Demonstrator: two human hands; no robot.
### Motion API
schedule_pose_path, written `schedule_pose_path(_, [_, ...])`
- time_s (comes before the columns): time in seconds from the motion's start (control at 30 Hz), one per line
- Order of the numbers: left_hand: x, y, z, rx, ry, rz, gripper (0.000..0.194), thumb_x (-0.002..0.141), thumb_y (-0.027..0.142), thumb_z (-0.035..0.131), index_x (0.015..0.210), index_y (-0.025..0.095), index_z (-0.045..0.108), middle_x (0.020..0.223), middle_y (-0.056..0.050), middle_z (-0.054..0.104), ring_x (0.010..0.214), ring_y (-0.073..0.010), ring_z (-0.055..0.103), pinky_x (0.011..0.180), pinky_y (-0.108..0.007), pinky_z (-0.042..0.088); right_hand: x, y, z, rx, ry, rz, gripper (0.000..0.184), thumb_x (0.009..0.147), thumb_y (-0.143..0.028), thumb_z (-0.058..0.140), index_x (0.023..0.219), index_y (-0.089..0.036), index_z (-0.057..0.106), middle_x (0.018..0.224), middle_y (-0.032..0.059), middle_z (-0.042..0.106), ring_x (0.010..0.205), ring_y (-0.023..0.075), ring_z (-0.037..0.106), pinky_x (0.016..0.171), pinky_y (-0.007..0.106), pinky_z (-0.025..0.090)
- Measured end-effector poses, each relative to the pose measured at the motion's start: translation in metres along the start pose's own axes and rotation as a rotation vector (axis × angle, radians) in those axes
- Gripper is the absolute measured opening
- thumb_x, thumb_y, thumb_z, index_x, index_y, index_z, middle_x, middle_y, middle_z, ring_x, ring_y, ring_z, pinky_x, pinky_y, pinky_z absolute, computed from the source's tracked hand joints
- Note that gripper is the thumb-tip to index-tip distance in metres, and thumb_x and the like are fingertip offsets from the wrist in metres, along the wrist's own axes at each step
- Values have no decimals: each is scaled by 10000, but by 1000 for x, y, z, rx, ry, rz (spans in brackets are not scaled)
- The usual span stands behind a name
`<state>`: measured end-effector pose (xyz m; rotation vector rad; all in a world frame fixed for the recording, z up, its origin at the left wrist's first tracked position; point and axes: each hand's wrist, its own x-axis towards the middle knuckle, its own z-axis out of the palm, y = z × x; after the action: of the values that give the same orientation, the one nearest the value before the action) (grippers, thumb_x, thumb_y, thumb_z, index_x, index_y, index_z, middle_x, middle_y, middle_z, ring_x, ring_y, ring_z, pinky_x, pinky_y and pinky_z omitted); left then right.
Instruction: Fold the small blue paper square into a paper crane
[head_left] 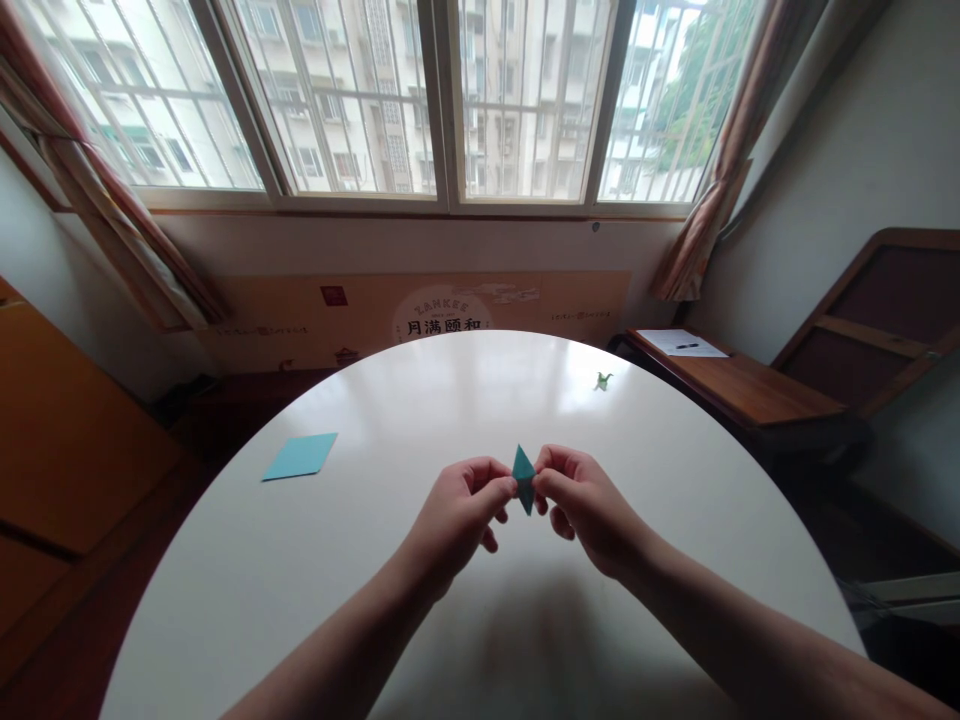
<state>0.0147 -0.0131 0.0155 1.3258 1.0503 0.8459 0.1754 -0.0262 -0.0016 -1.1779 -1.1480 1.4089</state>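
Note:
A small teal piece of folded paper [523, 478], diamond-shaped with pointed top and bottom, is held upright above the table between my two hands. My left hand [474, 496] pinches its left corner between thumb and forefinger. On the opposite corner, my right hand [576, 500] has the same kind of pinch. The other fingers of both hands curl loosely below. Left of the hands lies a light blue sheet of paper [301, 457], flat on the table. Farther back on the right sits a tiny green folded paper figure [603, 381].
The round white table [300, 600] fills the foreground. Beyond its right edge, a wooden bench [772, 385] carries a white paper [667, 342] with a pen [687, 346] on it. A printed cardboard panel [300, 310] stands under the barred window [517, 100].

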Motion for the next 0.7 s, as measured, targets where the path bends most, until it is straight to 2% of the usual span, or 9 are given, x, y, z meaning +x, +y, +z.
schedule_pose_path(0.23, [0,-3,0,39,57,18,126,674,277,639,645,158,608,552,19,534,515,-112,485,401,-188,405,-3,0,2,19,-7,32,75,672,-207,551,666,-190,478,568,-38,520,466,68,365,412,190,210])
schedule_pose_path(0.47, [1,-3,0,39,139,54,88,636,233,582,590,180,529,493,57,476,438,-84,430,402,-193,379,-3,-4,3,-53,-74,4,94,699,-256,581,753,-179,578,648,-25,544,506,78,405,401,182,254])
schedule_pose_path(0.7, [2,-3,0,83,51,38,125,682,280,630,645,169,586,539,33,510,482,-108,472,401,-199,406,0,0,1,-72,-19,-37,53,695,-216,557,683,-171,531,579,-32,535,446,55,348,411,190,234])
